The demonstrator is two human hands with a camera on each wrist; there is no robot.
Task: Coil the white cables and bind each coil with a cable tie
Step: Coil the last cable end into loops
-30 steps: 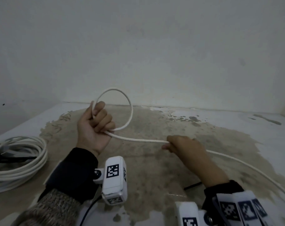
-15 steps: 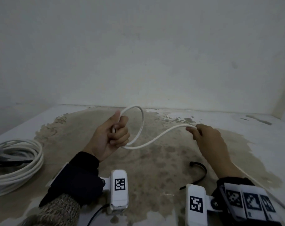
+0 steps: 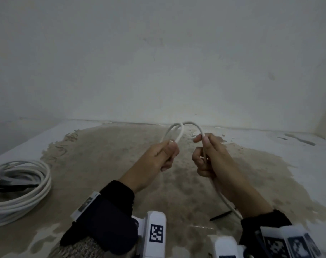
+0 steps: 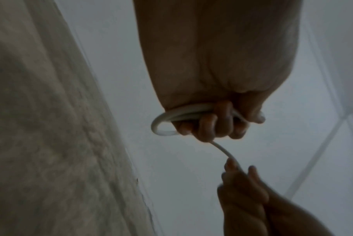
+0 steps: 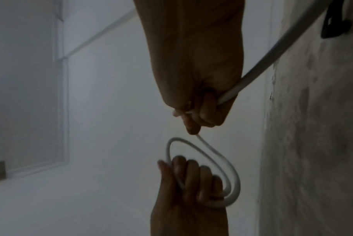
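Observation:
My left hand grips a small loop of the white cable above the stained floor, fingers curled round the gathered turns. Close beside it on the right, my right hand pinches the same cable between thumb and forefinger; the cable arches between the two hands and trails back under my right wrist. In the right wrist view the loop stands out of the left fist, and the long cable runs off behind the right hand. A black cable tie lies on the floor under my right forearm.
A finished bundle of white cable with a black tie lies on the floor at the far left. A pale wall stands close ahead. The floor is stained brown in the middle and white round the edges.
My right hand has carried the cable up and left until it is next to my left hand, forming a second arch. The left hand has shifted right, still holding the loop.

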